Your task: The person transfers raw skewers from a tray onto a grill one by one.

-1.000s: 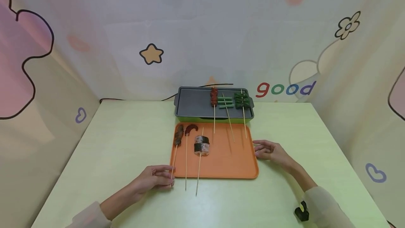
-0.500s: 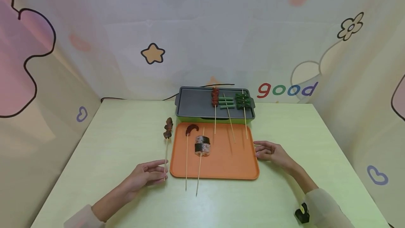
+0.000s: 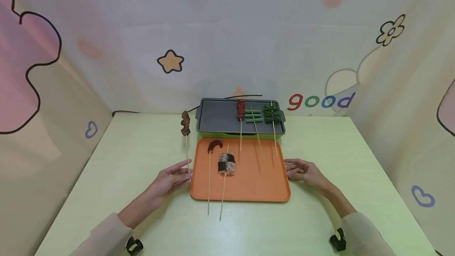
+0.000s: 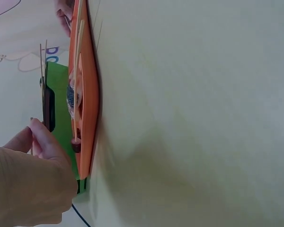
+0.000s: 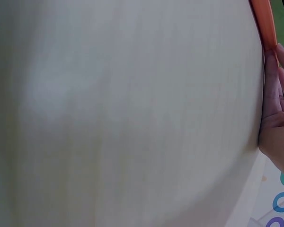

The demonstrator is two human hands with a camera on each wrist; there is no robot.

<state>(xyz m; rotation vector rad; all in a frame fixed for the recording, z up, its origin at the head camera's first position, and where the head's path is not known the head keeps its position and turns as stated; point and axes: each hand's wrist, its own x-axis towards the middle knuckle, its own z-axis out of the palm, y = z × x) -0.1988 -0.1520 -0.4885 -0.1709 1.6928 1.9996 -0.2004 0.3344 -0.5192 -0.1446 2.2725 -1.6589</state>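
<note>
In the left wrist view, the left hand (image 3: 167, 184) hides most of the thin wooden skewer with brown meat-like chunks (image 3: 185, 124), so its food end we can see only from the head. There we see thumb and fingers pinching the lower stick, just outside the left edge of the orange rectangular tray (image 3: 259, 187), while the chunks stand beside the left end of the dark grey grill plate with green base (image 3: 217, 116). The right hand (image 3: 308, 175) has its fingertips touching the tray's right rim; it is cut off in its own wrist view, and whether it pinches the rim we cannot tell. On the tray we find a skewer with a dark red curled piece (image 3: 214, 145) and a skewer with a black-and-white banded roll (image 3: 226, 165); their sticks pass over the near edge. We can read the multicoloured word "good" (image 3: 321, 101) on the pale printed cloth (image 3: 227, 42); in the wrist views only parts of its letters appear. Half a second ago, the brown chunks were lower, beside the tray's upper left corner; now they reach higher, and the right hand has stayed at the rim.
</note>
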